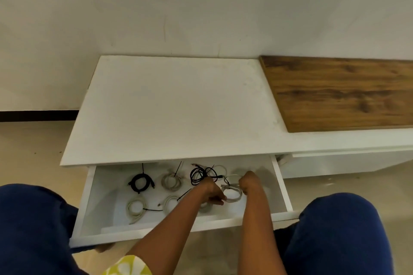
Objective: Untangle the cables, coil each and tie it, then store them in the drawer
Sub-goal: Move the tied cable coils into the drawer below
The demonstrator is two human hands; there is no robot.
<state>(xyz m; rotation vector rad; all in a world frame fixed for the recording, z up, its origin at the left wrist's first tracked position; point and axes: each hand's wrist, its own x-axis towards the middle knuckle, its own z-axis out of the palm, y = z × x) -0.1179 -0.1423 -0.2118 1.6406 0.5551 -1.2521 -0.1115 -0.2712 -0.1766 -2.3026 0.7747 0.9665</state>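
A white drawer [88, 203] stands pulled out below a white cabinet top. Inside lie several coiled, tied cables: a black coil [140, 182], a grey coil [171, 181], a white coil [136, 206], another grey coil [171, 201] and a loose black cable [197, 174]. Both my hands reach into the drawer's right part. My left hand [211, 191] pinches the near left side of a white coil [233, 192]. My right hand [248, 182] grips the same coil at its right edge, fingers curled. Part of another grey coil [205, 207] shows under my left forearm.
The white cabinet top [178, 107] lies behind the drawer, a wooden panel [339, 94] to its right. My knees in blue trousers [339, 230] flank the drawer. A shut white drawer front [348, 161] is at the right. Tiled floor lies at the left.
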